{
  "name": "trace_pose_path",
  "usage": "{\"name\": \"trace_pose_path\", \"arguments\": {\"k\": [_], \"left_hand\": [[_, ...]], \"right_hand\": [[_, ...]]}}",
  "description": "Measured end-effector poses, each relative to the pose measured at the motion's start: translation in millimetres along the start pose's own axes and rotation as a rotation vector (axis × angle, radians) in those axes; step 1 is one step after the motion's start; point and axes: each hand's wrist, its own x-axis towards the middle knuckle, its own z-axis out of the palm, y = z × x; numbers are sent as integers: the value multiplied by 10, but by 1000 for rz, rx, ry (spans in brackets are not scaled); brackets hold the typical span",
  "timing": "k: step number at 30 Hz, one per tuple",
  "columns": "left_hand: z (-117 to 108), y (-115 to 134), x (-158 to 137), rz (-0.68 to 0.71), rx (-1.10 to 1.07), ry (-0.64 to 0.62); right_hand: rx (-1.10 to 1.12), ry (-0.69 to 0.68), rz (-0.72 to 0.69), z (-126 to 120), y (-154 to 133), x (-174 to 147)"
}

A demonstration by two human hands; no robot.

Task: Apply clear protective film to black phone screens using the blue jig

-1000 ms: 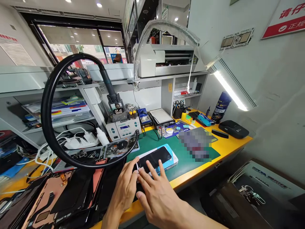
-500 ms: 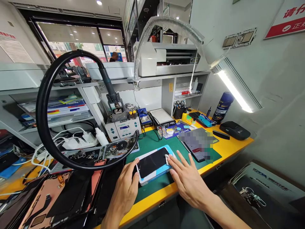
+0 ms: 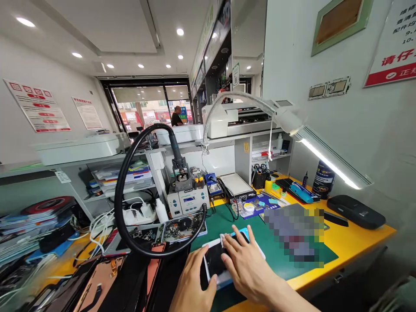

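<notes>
On the green mat [image 3: 282, 266] lies a flat white-and-blue box [image 3: 259, 251] with a black phone screen [image 3: 214, 259] on top. My left hand [image 3: 195, 281] grips the box's left side, fingertips at the far corner and thumb at the near edge. My right hand [image 3: 250, 266] lies over the screen with its fingers somewhat spread. A small white wipe [image 3: 222, 239] is pressed under its fingertips against the glass. Most of the screen's right part is hidden by this hand.
A hot-air station [image 3: 188, 201] with a looping black hose [image 3: 118, 195] stands at left. Screen parts [image 3: 100, 277] pile up beside my left hand. A lit lamp [image 3: 328, 162] hangs over the right side. A blurred-out object [image 3: 295, 234] lies right of the box.
The view has tilted up and swung left, so the scene sits lower and farther right. My right hand with the wipe has moved leftward across the screen, covering more of it.
</notes>
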Motion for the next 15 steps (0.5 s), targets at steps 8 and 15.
{"name": "trace_pose_path", "arguments": {"k": [8,15], "left_hand": [[85,-88,-31,-26,-101,44],[22,-45,-64,-70,-90,-15]], "right_hand": [[136,-128,-178,-137,-504,182],[129,-203,-192,-59,-475,79]]}}
